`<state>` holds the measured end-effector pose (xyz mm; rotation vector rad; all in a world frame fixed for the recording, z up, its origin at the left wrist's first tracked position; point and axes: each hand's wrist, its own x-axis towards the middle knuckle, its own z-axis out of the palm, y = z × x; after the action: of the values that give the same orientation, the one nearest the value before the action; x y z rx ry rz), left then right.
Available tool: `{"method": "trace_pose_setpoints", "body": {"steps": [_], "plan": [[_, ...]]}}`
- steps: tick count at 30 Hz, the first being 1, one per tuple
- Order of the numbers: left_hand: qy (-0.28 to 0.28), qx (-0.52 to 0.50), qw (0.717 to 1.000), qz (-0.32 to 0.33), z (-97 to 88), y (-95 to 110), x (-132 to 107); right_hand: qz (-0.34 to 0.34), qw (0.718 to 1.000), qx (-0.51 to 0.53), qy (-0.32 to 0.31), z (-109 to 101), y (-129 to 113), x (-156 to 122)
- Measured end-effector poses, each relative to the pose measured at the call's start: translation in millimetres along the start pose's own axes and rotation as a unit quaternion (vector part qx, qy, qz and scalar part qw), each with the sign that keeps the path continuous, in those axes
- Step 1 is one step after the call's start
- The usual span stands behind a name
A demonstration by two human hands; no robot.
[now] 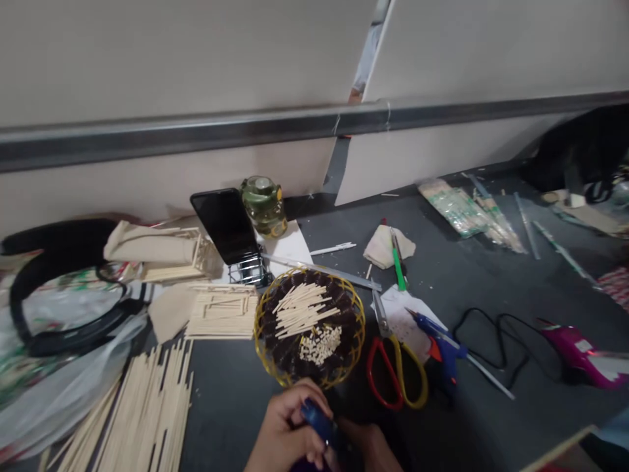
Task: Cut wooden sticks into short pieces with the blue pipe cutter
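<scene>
At the bottom centre, my left hand [289, 426] is closed with its fingers curled round a dark blue tool [318, 419], whose exact kind is blurred. My right hand [371, 446] is close beside it, in shadow, its fingers bent in toward the tool; what it grips is hidden. Just beyond my hands stands a round dark basket with a yellow woven rim [361, 328]. In it lie short wooden sticks [299, 308] and a heap of tiny cut stick pieces [320, 345]. Red-and-yellow-handled scissors [393, 373] rest to the basket's right.
Long wooden sticks [142, 413] lie at left, near a flat stick panel [223, 313] and black headphones [29, 314]. A phone [226, 226] leans before a green bottle [265, 206]. Rightward are a blue glue gun [442, 347], a magenta tool [574, 351], a green-handled cutter [398, 265] and packaged sticks [457, 206].
</scene>
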<state>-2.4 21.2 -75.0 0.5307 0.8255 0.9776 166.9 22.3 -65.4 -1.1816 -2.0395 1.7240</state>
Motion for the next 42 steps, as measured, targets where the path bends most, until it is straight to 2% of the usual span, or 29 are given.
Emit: {"method": "trace_pose_setpoints", "body": {"steps": [4, 8, 11, 14, 17, 21, 26, 30, 36, 39, 42], "plan": [[0.037, -0.030, 0.999, 0.015, 14.9, 6.4, -3.3, 0.034, 0.990, 0.135, 0.034, -9.8, -16.6, -6.9], [0.062, -0.076, 0.995, 0.022, 25.9, 17.4, -0.4, 0.092, 0.966, 0.240, 0.020, -8.6, -34.2, -6.1], [0.078, -0.089, 0.993, 0.006, 33.2, 27.8, 5.1, 0.088, 0.955, 0.282, 0.022, -10.2, -40.7, -4.3], [0.071, -0.092, 0.993, -0.007, 39.6, 36.8, 11.9, 0.068, 0.942, 0.329, 0.016, -16.1, -39.7, -3.7], [0.088, -0.108, 0.990, -0.008, 44.0, 43.1, 18.7, 0.061, 0.924, 0.377, 0.000, -20.6, -33.6, -4.7], [0.113, -0.093, 0.989, 0.021, 43.9, 49.7, 23.6, 0.052, 0.883, 0.467, -0.019, -25.3, -26.7, -11.0], [0.171, -0.082, 0.981, 0.032, 36.5, 58.9, 19.3, 0.031, 0.837, 0.545, -0.046, -38.7, -22.1, -22.4], [0.180, -0.087, 0.978, 0.052, 33.3, 62.6, 11.1, 0.028, 0.809, 0.582, -0.081, -47.9, -16.4, -25.6], [0.173, -0.073, 0.975, 0.121, 31.8, 53.3, -0.7, 0.005, 0.804, 0.592, -0.050, -48.9, -18.3, -30.8], [0.199, -0.083, 0.970, 0.114, 27.9, 51.9, -2.7, -0.003, 0.804, 0.594, -0.037, -45.3, -21.2, -34.9], [0.221, -0.137, 0.961, 0.090, 25.1, 57.0, -3.7, 0.000, 0.813, 0.581, -0.037, -39.3, -21.7, -36.2]]}}
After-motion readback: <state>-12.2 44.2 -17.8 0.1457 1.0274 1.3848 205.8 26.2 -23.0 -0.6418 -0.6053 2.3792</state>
